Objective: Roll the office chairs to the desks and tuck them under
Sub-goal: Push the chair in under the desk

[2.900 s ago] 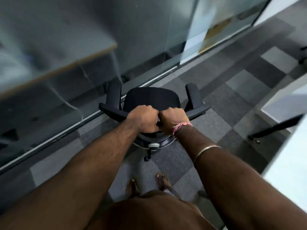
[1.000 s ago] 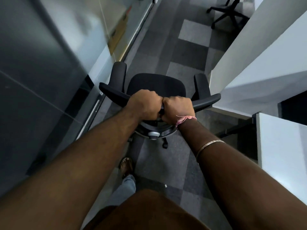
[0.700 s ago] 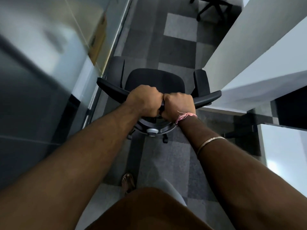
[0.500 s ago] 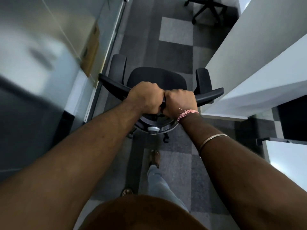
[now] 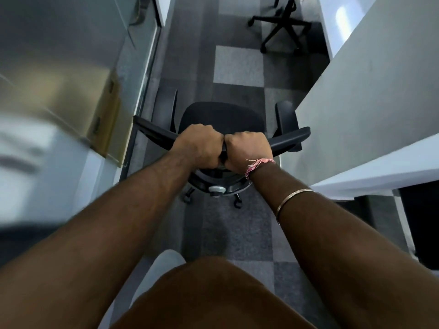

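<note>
We have both hands on the top edge of the backrest of a black office chair (image 5: 222, 117), seen from above and behind. Our left hand (image 5: 200, 146) is curled tight over the middle of that edge, knuckles up, and our right hand (image 5: 248, 149) grips just beside it, the two fists touching; the fingertips wrap down the far side where we cannot see them. A pink thread band (image 5: 257, 165) sits at our right wrist and a thin metal bangle (image 5: 292, 200) further up that forearm. The chair stands on the checked grey carpet (image 5: 237, 65) in a narrow aisle, its seat facing away from us, both armrests pointing forward, and two of its casters showing under the backrest. Its right armrest lies close beside the white desk panel (image 5: 370, 91) that runs along the right of the aisle, and the chair is not under any desk. To its left rises a glass partition (image 5: 78, 48), blurred, with a cardboard box (image 5: 107, 119) showing near the chair's left armrest. Ahead, at the far end of the aisle, the star base of a second office chair (image 5: 281, 27) stands by the desk panel, well apart from ours.
</note>
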`<state>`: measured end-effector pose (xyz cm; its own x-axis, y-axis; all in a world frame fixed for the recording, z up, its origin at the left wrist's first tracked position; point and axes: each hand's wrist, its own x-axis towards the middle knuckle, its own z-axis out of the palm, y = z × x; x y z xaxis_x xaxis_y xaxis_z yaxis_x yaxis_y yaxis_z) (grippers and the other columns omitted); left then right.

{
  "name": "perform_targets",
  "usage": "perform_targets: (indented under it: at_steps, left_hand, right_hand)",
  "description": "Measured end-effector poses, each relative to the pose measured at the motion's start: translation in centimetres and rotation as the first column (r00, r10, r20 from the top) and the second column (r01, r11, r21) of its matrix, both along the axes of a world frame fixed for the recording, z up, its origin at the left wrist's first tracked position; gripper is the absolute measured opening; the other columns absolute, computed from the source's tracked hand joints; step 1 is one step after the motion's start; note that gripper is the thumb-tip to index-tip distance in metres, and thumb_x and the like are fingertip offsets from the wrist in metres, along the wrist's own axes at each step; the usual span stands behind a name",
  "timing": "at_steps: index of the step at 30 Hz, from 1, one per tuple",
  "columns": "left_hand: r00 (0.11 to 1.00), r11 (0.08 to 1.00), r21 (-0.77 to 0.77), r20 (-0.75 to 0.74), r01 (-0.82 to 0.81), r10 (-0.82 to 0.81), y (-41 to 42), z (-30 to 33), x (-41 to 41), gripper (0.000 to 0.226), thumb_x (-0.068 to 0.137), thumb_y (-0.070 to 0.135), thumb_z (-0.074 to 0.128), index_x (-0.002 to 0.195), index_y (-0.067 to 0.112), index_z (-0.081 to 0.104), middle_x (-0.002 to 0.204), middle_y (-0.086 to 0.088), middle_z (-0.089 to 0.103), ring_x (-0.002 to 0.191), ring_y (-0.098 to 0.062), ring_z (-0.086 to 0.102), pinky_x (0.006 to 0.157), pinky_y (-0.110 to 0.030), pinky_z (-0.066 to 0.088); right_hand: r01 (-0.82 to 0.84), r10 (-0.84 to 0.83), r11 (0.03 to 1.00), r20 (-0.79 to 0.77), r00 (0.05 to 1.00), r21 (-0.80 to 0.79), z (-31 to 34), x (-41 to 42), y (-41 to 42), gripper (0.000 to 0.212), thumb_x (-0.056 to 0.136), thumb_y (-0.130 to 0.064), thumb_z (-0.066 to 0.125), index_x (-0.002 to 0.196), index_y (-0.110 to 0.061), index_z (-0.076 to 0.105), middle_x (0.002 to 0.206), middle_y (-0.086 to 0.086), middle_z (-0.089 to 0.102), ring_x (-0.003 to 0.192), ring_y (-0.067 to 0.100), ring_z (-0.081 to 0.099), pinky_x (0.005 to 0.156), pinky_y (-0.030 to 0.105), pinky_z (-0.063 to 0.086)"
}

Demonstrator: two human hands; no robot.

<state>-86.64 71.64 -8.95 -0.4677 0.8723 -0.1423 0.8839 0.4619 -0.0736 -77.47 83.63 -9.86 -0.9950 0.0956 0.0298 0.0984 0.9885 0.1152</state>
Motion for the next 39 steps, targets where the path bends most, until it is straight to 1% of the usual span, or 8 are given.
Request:
perform_targets:
  at_steps: [3,8,12,15,19,25,33,39]
  left_hand:
    - [0.998,0.999,0.007,0.029,0.053,-0.053,3.2,-0.3,-4.7,0.033,0.084,0.055,0.061,0.079,0.023,0.066,0.071,0.002,0.066,0.063,-0.025,0.064,0.059,-0.036,0.053]
    - [0.990,0.989,-0.025,0.008,0.143,-0.143,8.9,-0.3,-13.5,0.031,0.086,0.053,0.059,0.074,0.025,0.062,0.061,0.008,0.053,0.053,-0.018,0.052,0.054,-0.032,0.042]
    - [0.979,0.979,-0.020,0.018,0.202,-0.201,12.7,-0.2,-20.1,0.031,0.089,0.050,0.057,0.071,0.026,0.062,0.061,0.008,0.056,0.053,-0.016,0.054,0.052,-0.033,0.046]
    - [0.969,0.971,-0.009,0.063,0.240,-0.239,16.1,0.3,-24.8,0.030,0.093,0.043,0.056,0.070,0.024,0.060,0.059,0.008,0.053,0.051,-0.014,0.051,0.052,-0.032,0.043]
    - [0.954,0.957,-0.038,0.098,0.287,-0.282,20.7,0.2,-30.2,0.027,0.095,0.042,0.057,0.074,0.025,0.061,0.063,0.007,0.056,0.054,-0.014,0.054,0.056,-0.034,0.052]
    - [0.935,0.936,-0.041,0.065,0.350,-0.347,28.0,0.3,-36.9,0.025,0.094,0.042,0.056,0.078,0.023,0.062,0.065,0.008,0.053,0.055,-0.014,0.051,0.057,-0.035,0.048]
    - [0.915,0.911,-0.079,0.037,0.404,-0.402,40.8,0.1,-46.3,0.029,0.094,0.049,0.056,0.082,0.022,0.061,0.069,0.005,0.058,0.058,-0.015,0.056,0.063,-0.037,0.056]
    - [0.899,0.895,-0.086,0.021,0.437,-0.437,50.4,0.2,-52.5,0.027,0.092,0.048,0.056,0.081,0.024,0.059,0.071,0.005,0.060,0.061,-0.017,0.058,0.060,-0.035,0.052]
  right_hand:
    - [0.014,-0.014,1.000,-0.002,1.000,0.004,-0.1,-4.2,3.1,0.021,0.071,-0.044,0.063,0.075,-0.023,0.062,0.069,-0.001,0.066,0.063,0.027,0.065,0.053,0.029,0.039]
    - [0.102,-0.102,0.994,-0.021,0.995,0.025,-0.5,-12.0,8.1,0.023,0.072,-0.045,0.064,0.077,-0.023,0.063,0.071,-0.002,0.067,0.065,0.027,0.066,0.054,0.029,0.036]
    - [0.180,-0.179,0.984,0.016,0.984,-0.008,-0.2,-17.9,11.1,0.027,0.073,-0.047,0.066,0.082,-0.022,0.065,0.075,0.000,0.068,0.070,0.029,0.067,0.056,0.030,0.036]
    - [0.228,-0.227,0.973,0.034,0.973,-0.029,0.6,-22.2,13.8,0.029,0.075,-0.049,0.065,0.084,-0.021,0.066,0.077,0.001,0.069,0.071,0.030,0.066,0.057,0.030,0.036]
    - [0.279,-0.279,0.960,0.030,0.960,-0.001,0.3,-27.0,17.7,0.027,0.072,-0.048,0.068,0.082,-0.023,0.067,0.073,-0.001,0.068,0.067,0.028,0.066,0.055,0.029,0.037]
    - [0.331,-0.331,0.944,0.009,0.944,0.009,0.1,-33.3,24.3,0.027,0.072,-0.048,0.067,0.081,-0.023,0.068,0.074,-0.002,0.069,0.068,0.026,0.066,0.056,0.030,0.040]
    - [0.405,-0.404,0.914,-0.057,0.913,0.015,-0.9,-42.1,36.0,0.021,0.066,-0.042,0.069,0.072,-0.022,0.065,0.066,-0.002,0.066,0.059,0.025,0.063,0.053,0.027,0.030]
    - [0.459,-0.458,0.889,-0.054,0.887,-0.006,-0.9,-48.1,45.1,0.015,0.067,-0.036,0.068,0.072,-0.022,0.065,0.068,-0.002,0.066,0.061,0.025,0.064,0.053,0.027,0.029]
